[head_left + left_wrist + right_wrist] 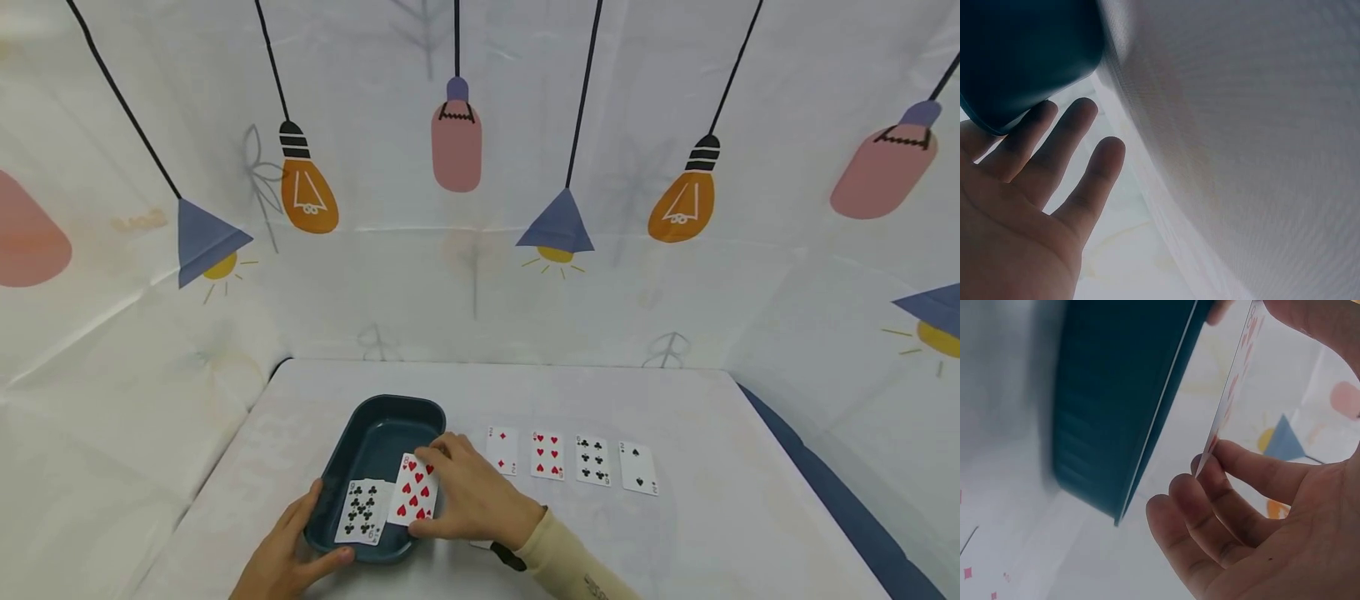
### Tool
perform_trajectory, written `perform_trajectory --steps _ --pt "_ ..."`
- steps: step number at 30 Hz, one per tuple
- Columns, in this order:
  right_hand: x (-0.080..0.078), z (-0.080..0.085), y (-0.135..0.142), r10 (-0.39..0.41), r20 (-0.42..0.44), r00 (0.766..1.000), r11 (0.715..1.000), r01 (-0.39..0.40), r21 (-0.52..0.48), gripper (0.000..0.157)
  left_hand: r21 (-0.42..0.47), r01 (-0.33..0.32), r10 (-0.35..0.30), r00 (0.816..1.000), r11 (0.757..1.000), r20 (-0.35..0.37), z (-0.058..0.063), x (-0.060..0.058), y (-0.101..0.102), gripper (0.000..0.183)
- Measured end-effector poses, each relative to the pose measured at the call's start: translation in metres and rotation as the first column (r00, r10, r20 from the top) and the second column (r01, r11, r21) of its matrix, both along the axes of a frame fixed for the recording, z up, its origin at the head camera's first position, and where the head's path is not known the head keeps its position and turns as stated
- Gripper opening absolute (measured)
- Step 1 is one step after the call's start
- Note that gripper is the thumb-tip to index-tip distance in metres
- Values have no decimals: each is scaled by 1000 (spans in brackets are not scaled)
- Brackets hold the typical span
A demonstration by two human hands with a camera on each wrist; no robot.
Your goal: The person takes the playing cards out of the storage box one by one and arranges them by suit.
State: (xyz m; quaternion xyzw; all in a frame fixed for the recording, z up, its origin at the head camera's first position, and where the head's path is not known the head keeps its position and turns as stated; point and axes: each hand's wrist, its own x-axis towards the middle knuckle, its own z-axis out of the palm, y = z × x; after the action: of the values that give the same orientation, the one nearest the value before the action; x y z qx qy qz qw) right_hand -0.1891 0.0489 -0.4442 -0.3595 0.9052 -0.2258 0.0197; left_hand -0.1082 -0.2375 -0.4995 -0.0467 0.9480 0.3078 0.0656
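Note:
My right hand [476,492] pinches a playing card with red hearts [414,490] between thumb and fingertips, over the right side of a dark teal tray [386,406]. In the right wrist view that hearts card [1232,394] appears nearly edge-on beside the tray wall [1116,406]. A clubs card [363,512] lies in the near part of the tray, with another card's edge showing beside it. My left hand [288,542] holds the tray's near left corner, thumb at the front rim and fingers along the outer side. In the left wrist view some fingers [1072,137] are spread apart from the tray.
Right of the tray, a row on the white table [712,517] has a diamonds card [502,451], another hearts card [547,456], another clubs card [593,461] and a spades card [638,468]. A white edge shows under my right wrist. Lamp-printed sheeting surrounds the table.

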Motion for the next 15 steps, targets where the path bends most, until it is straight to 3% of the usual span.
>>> perform_trajectory --steps 7,15 --pt "1 -4 17 7 -36 999 1000 -7 3 82 4 15 -15 1000 1000 -27 -1 1 -1 121" --pt "1 -20 43 -31 22 999 999 30 16 81 -7 66 -66 978 998 -196 -4 5 -3 116"
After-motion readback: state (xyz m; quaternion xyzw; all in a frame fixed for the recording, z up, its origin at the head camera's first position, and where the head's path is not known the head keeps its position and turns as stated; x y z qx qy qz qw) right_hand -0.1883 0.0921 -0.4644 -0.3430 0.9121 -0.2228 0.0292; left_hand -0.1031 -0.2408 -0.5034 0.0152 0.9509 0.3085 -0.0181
